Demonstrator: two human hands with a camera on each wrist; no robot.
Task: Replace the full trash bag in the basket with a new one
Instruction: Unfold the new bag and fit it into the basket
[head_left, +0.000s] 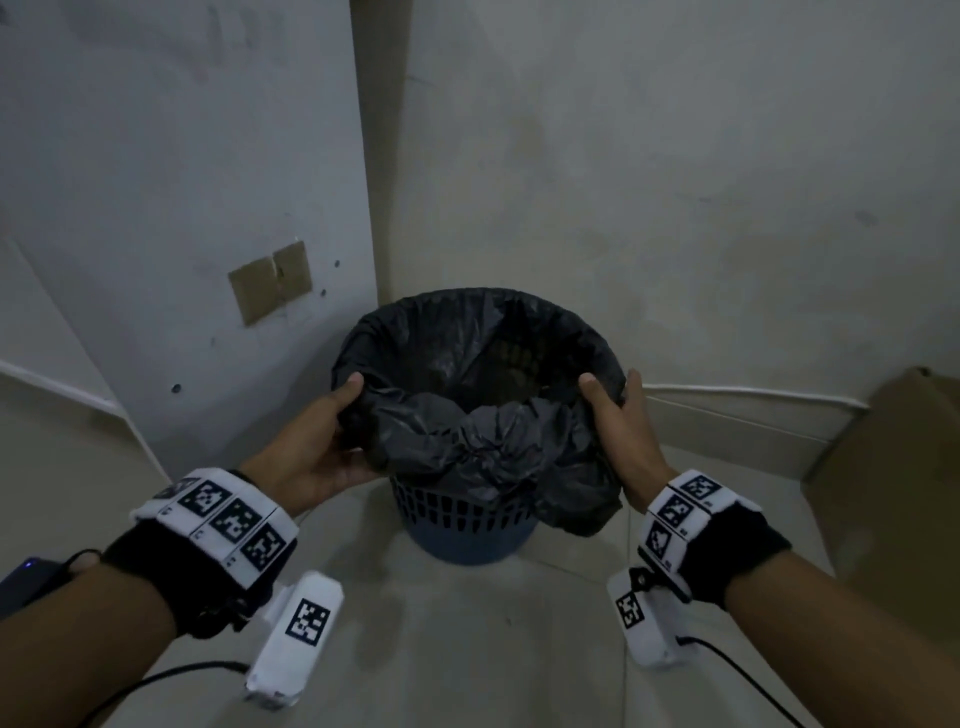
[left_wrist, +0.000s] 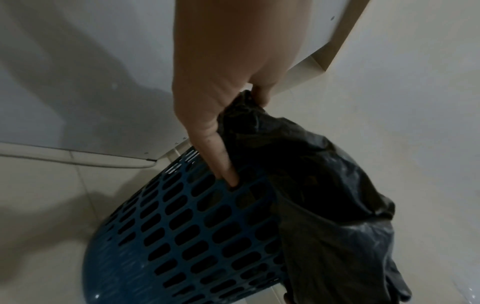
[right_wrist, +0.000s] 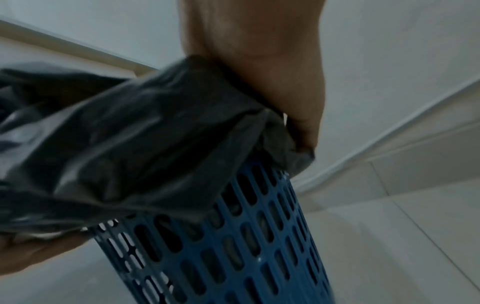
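Observation:
A blue perforated basket (head_left: 467, 525) stands on the floor in a wall corner, lined with a black trash bag (head_left: 467, 364) whose mouth is folded over the rim and hangs crumpled down the near side. My left hand (head_left: 332, 421) grips the bag's edge at the left rim, thumb inside; in the left wrist view one finger (left_wrist: 223, 164) rests on the basket wall (left_wrist: 182, 236) beside the bag (left_wrist: 311, 185). My right hand (head_left: 613, 415) grips the bag's edge at the right rim. The right wrist view shows the bag (right_wrist: 142, 133) bunched under that hand (right_wrist: 298, 115) above the basket (right_wrist: 246, 246).
Walls close behind the basket. A cardboard box (head_left: 898, 493) stands on the floor at the right. Brown tape patches (head_left: 270, 280) are stuck on the left panel. Pale tiled floor (head_left: 467, 649) lies in front of the basket.

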